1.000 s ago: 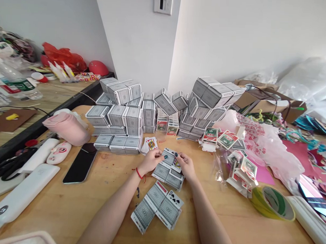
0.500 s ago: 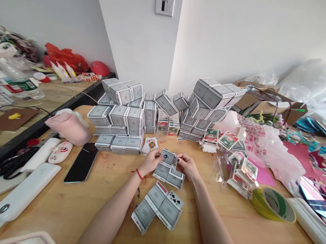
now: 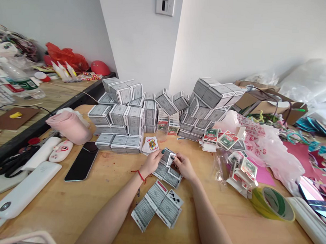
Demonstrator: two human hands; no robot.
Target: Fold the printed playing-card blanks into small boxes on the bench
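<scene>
My left hand (image 3: 151, 162) closes its thumb and fingers on the far left edge of a piece made of grey-backed playing cards (image 3: 172, 178). On the piece's right side my right hand (image 3: 186, 167) presses its thumb over a white card edge, its fingers partly hidden. Nearer me lies a second piece of joined playing cards (image 3: 145, 212), apart from both hands. A ten of spades (image 3: 175, 197) shows at that piece's right. Loose face-up cards (image 3: 151, 144) lie just beyond my left hand.
Stacked card blocks stand at the back left (image 3: 119, 116) and back right (image 3: 211, 93). Card boxes (image 3: 211, 135), a pink-white plastic bag (image 3: 270, 148) and yellow tape (image 3: 273, 204) lie right. A phone (image 3: 81, 161) and white power strip (image 3: 26, 189) lie left.
My right hand has shifted slightly left, its thumb now over the card edge near my left fingertips. A white card edge shows where a patterned one was. My left hand has barely moved.
</scene>
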